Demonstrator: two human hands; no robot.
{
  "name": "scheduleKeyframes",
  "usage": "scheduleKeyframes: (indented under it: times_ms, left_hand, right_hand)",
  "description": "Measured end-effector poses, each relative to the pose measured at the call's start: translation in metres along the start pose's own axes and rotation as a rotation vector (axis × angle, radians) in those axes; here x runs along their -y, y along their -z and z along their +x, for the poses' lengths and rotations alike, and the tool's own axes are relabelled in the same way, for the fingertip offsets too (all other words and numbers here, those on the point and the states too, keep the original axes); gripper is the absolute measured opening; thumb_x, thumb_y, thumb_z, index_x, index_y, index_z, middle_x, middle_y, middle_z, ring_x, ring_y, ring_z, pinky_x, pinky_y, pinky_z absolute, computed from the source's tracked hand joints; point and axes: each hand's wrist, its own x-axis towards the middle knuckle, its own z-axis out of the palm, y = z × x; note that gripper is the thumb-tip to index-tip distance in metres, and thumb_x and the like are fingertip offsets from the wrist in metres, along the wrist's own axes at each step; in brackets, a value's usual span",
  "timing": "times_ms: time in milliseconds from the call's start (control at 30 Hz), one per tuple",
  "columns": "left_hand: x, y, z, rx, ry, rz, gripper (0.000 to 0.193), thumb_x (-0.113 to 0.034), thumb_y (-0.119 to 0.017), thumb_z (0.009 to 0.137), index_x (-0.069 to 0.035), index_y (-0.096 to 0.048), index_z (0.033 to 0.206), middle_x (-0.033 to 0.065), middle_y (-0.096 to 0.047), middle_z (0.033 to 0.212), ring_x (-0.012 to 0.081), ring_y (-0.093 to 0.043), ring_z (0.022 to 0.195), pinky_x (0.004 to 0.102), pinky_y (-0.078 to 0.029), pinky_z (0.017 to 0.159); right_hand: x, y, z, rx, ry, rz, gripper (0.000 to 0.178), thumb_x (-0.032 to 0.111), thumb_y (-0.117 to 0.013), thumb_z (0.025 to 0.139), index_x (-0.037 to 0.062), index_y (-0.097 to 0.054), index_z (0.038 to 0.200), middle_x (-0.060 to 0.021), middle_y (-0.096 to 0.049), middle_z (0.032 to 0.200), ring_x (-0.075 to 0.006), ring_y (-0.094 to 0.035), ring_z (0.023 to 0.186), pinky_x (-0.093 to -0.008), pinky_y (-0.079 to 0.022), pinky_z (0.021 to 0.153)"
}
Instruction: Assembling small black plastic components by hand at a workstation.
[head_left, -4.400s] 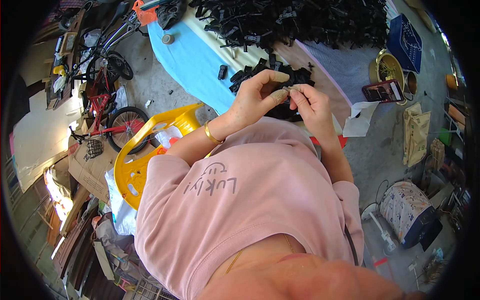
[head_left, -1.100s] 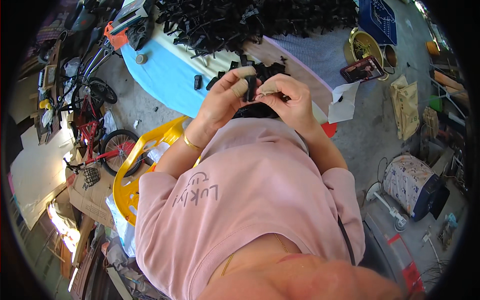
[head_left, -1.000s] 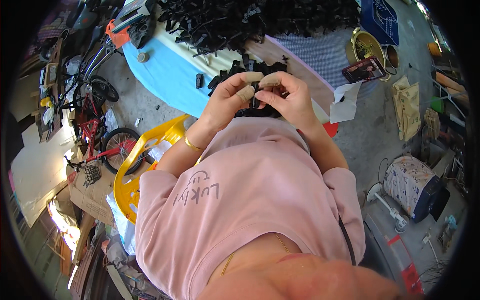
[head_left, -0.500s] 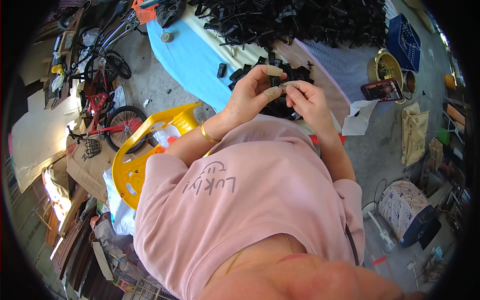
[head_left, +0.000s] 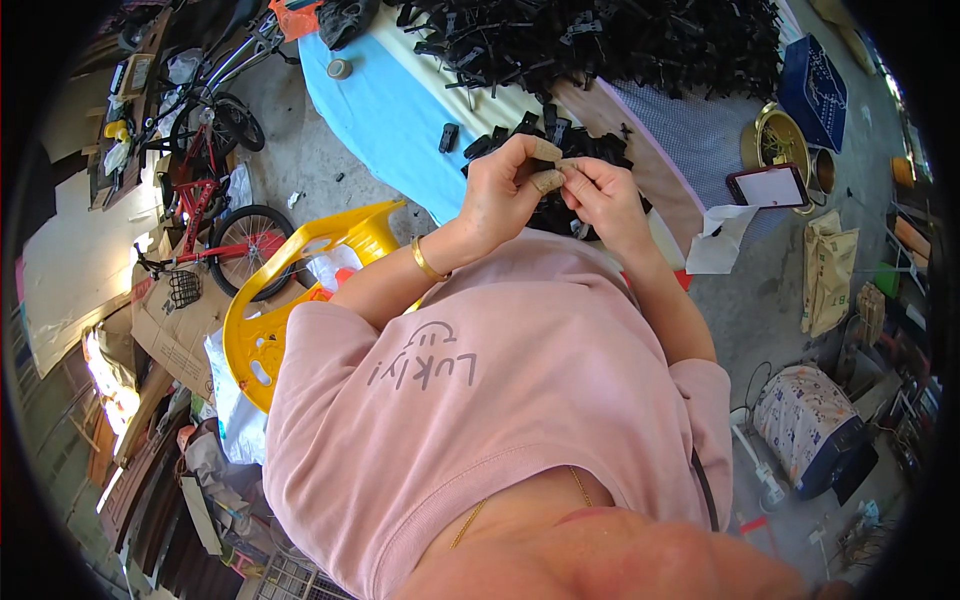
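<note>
Since small black plastic pieces point(head_left: 556, 214) lie beneath and just beyond, presumably for easy reach, tan-taped left hand point(head_left: 508, 195) and right hand point(head_left: 608, 203) meet above; fingers close, whether clamped on anything, cannot tell.

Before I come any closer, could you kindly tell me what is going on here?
A person in a pink short-sleeved top is doing close handwork: the left hand and right hand meet at beige-wrapped fingertips; anything pinched there is too small to tell. Just beyond lies a small cluster of black clip-like pieces, with a larger black heap farther off on a striped cloth. A phone sits at right, near a gold-coloured metal pot.
</note>
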Motion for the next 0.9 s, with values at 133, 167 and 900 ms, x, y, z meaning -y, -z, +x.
scheduleKeyframes:
  times_ms: [133, 167, 900]
  left_hand:
    - [0.006, 0.002, -0.002, -0.056, -0.050, 0.119, 0.020, 0.006, -0.061, 0.078, 0.002, -0.052, 0.095, 0.0078, -0.059, 0.095, 0.0116, -0.057, 0.088, 0.0233, -0.048, 0.077]
    - [0.008, 0.002, -0.002, -0.057, -0.048, 0.118, 0.020, 0.006, -0.061, 0.078, 0.002, -0.052, 0.095, 0.0078, -0.059, 0.095, 0.0116, -0.057, 0.088, 0.0233, -0.048, 0.077]
    - [-0.003, -0.001, -0.001, -0.025, -0.016, -0.321, 0.021, 0.004, -0.059, 0.079, 0.001, -0.051, 0.098, 0.0100, -0.056, 0.103, 0.0121, -0.057, 0.086, 0.0235, -0.048, 0.076]
  right_hand:
    - [-0.009, 0.000, 0.010, 0.053, -0.096, 0.044, 0.018, 0.016, -0.051, 0.089, 0.0019, -0.061, 0.090, 0.0041, -0.050, 0.061, -0.0005, -0.037, 0.049, -0.0163, -0.027, 0.042]
    - [-0.011, 0.000, 0.011, 0.056, -0.083, 0.024, 0.017, 0.016, -0.050, 0.089, 0.0025, -0.060, 0.091, 0.0041, -0.048, 0.061, 0.0000, -0.033, 0.046, -0.0159, -0.022, 0.039]
    - [0.017, -0.011, -0.011, -0.064, 0.238, -0.233, 0.016, 0.011, -0.049, 0.088, 0.0006, -0.061, 0.089, 0.0007, -0.052, 0.058, -0.0042, -0.045, 0.051, -0.0193, -0.036, 0.047]
